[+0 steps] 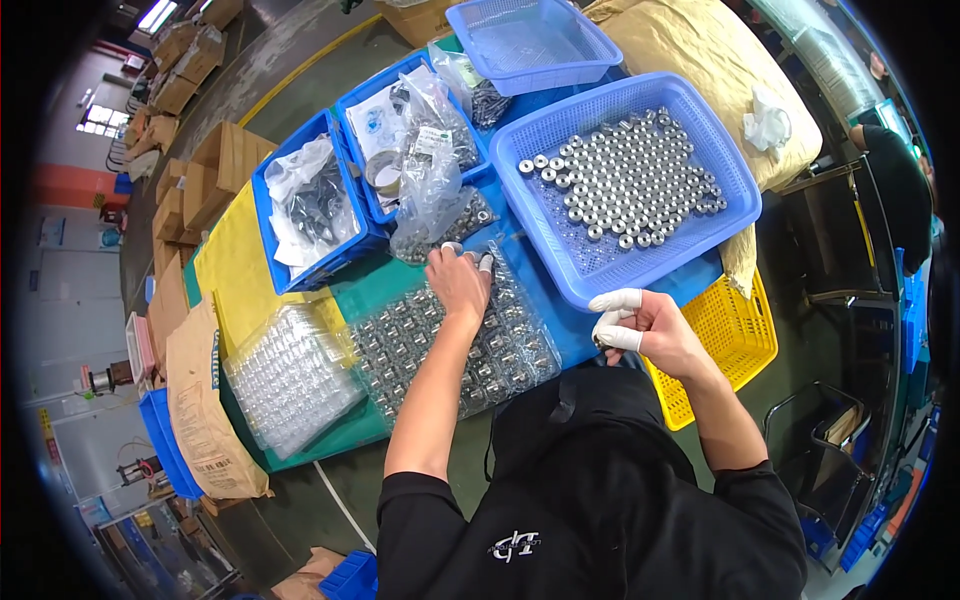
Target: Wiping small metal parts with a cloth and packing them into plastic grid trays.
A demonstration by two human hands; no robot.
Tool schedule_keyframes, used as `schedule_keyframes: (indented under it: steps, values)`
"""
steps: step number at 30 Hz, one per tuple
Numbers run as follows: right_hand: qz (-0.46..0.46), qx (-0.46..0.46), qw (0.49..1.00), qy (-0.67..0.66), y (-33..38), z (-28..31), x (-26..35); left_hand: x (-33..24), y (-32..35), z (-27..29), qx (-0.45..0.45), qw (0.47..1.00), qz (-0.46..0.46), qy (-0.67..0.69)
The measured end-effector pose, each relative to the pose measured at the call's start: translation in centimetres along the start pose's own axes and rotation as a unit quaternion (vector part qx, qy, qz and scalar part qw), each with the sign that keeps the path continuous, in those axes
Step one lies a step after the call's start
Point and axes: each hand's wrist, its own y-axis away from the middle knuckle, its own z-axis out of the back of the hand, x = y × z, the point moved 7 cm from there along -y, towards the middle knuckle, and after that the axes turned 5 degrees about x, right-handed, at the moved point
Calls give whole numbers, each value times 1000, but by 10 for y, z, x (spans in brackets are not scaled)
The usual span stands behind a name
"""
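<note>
finding the right hand (655, 328) pinching a small dark metal part (601, 343), we judge it rigid, slippery, best side-held; left hand (462, 285): grasp we cannot tell.

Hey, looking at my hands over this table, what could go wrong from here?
The small part pinched in your right hand is near the table edge, so it might drop if it slips. Your left forearm reaches across the clear tray, so brushing it could disturb the metal parts.
</note>
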Motion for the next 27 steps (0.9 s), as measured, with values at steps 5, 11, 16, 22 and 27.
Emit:
schedule_keyframes:
  steps: [5,11,16,22,27]
  values:
    - [-1,-6,1000,-4,2,1,-3,-7,-4,8,-15,999,-29,-15]
    - [-1,-11,1000,7,3,2,-3,-11,0,-1,-21,996,-86,-18]
    - [-3,-17,1000,8,4,4,-3,-7,-2,-2,-14,999,-38,-6]
    - [-6,-16,1000,6,5,4,-2,0,0,-15,-87,995,10,41]
    - [-5,-8,1000,-2,4,1,-1,6,7,-27,-128,988,80,38]
